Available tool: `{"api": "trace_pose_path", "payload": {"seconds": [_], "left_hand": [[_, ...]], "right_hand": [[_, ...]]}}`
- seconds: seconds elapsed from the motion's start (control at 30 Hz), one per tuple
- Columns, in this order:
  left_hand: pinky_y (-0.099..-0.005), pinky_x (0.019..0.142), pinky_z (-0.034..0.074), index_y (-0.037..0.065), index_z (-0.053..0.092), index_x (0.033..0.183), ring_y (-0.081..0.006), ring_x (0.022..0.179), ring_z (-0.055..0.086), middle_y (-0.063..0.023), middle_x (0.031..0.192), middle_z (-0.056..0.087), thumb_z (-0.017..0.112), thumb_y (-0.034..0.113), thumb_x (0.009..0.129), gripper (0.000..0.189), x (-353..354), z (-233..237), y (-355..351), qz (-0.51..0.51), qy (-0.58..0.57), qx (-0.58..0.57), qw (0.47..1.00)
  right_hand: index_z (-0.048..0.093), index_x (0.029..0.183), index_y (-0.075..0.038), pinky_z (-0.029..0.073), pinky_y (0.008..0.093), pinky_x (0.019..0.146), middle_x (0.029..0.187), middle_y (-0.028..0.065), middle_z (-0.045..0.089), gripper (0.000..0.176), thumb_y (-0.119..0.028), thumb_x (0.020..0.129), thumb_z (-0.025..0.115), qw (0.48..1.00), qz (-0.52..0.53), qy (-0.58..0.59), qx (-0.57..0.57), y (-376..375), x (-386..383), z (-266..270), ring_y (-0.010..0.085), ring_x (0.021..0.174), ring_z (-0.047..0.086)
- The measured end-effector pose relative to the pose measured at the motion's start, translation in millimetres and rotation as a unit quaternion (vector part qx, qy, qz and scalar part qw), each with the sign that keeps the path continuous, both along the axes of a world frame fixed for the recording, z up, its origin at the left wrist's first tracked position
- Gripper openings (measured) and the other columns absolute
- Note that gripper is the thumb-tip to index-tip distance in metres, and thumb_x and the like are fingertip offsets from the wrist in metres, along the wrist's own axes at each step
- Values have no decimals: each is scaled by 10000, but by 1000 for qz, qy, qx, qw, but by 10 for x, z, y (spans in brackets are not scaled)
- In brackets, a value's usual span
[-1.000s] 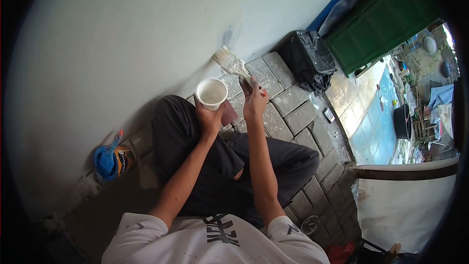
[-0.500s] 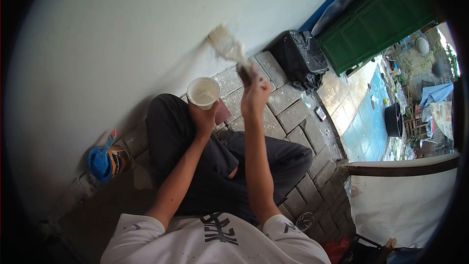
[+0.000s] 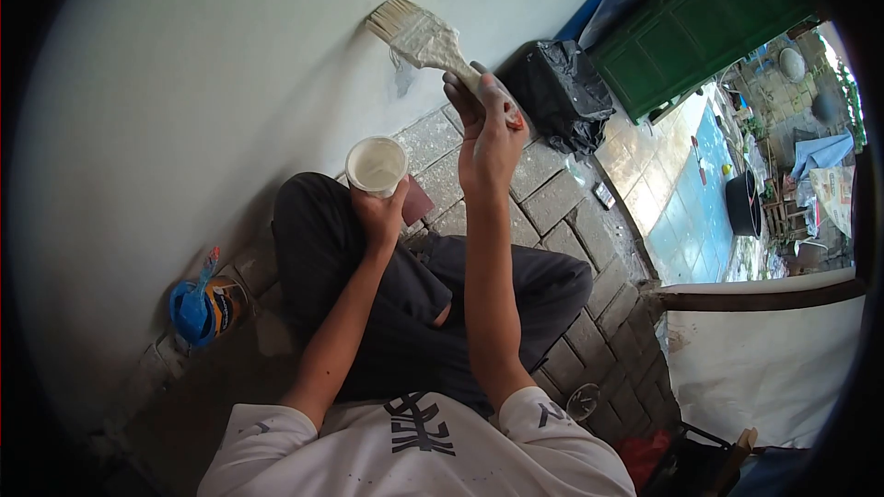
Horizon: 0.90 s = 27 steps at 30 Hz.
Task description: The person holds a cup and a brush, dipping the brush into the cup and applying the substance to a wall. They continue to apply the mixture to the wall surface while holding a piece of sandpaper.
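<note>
My left hand (image 3: pixel 378 218) is wrapped round a white plastic cup (image 3: pixel 376 186), upright above my knee, with pale paint coating its inside. Between thumb and fingers, my right hand (image 3: pixel 491 143) grips the handle of a wide paintbrush (image 3: pixel 431 41). Its pale, paint-caked bristles point up and left, close to the white wall (image 3: pixel 230 64). A darker grey patch (image 3: pixel 402 81) shows on the wall just under the bristles. Beside my left hand is a flat reddish-brown piece (image 3: pixel 417 201) that looks like sandpaper.
A blue and orange paint can (image 3: pixel 221 306) stands by the wall at left. A bin in a black bag (image 3: pixel 564 97) and a green panel (image 3: pixel 704 28) are on the far right. Paving blocks (image 3: pixel 552 170) cover the ground. A small pack (image 3: pixel 603 195) lies near the step.
My right hand has raised the brush up along the wall, and its bristles have turned further left. The cup stays in my left hand, nearly in place.
</note>
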<state>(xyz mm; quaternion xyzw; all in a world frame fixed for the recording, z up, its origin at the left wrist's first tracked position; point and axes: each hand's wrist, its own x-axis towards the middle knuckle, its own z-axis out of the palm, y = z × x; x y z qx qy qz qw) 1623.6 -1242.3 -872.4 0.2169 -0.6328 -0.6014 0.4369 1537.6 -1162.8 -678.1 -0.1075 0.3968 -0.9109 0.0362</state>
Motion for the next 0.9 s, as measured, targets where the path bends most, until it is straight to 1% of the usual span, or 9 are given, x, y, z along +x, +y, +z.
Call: {"api": "trace_pose_path", "payload": {"seconds": [0.13,0.23,0.27,0.33,0.4,0.5,0.6,0.7,0.9], "left_hand": [[-343,944,516,-28,595,1212,-199,1032,671,-105,1134,691,841,20,777,502,15,99,6,2,4,19,1000],[-342,939,519,-30,596,1209,-195,1037,671,-105,1138,691,846,16,771,506,-4,18,-1,13,4,-6,1000],[-342,939,519,-30,596,1209,-195,1037,671,-105,1138,691,846,16,771,506,-7,42,-6,14,6,-6,1000],[-344,938,521,-28,596,1208,-194,1033,672,-101,1126,694,846,9,769,507,12,87,3,-4,8,0,1000],[-357,943,519,-29,580,1223,-213,1033,671,-113,1130,690,853,18,756,542,38,88,20,-14,-3,20,1000],[-365,947,517,-31,567,1235,-226,1035,670,-123,1132,686,861,30,743,577,-12,72,-6,-8,-17,28,999],[-356,947,517,-33,566,1236,-219,1041,669,-122,1135,685,865,33,742,582,13,-29,-18,0,-27,6,1000],[-352,950,515,-34,563,1245,-217,1050,668,-121,1141,683,862,31,746,585,2,16,-7,-14,-14,15,1000],[-358,952,519,-39,563,1256,-221,1049,669,-120,1143,683,841,11,767,565,-10,28,9,-15,-14,6,1000]], "right_hand": [[629,1123,147,618,394,941,1107,232,689,281,-103,997,645,999,13,-42,-28,-39,-159,-791,322,997,728],[647,1098,140,617,382,935,1073,213,697,264,-97,984,665,995,-2,-99,6,-7,-154,-1444,298,950,734],[656,1082,134,620,377,922,1047,199,702,250,-93,980,666,992,-20,-101,70,30,-138,-1563,285,933,734],[666,1067,129,623,372,908,1020,186,707,236,-89,977,667,985,-40,-106,132,47,-139,-1605,272,916,734],[679,1047,127,632,369,867,985,168,712,217,-75,969,663,959,-62,-107,254,56,-260,-1602,263,909,734],[683,1029,132,634,361,848,955,156,713,224,-83,968,661,951,-108,-91,275,-18,-328,-1007,254,911,732],[669,1041,113,634,384,877,1010,186,710,195,-68,989,620,999,-38,-19,26,-36,-152,-169,286,900,742],[654,1059,99,636,412,893,1064,215,698,170,-51,987,622,999,-32,-10,-20,49,-234,-308,309,926,739],[636,1008,74,639,402,915,1050,204,688,142,-59,970,665,984,-8,-163,-64,-17,-263,-1937,296,950,725]]}}
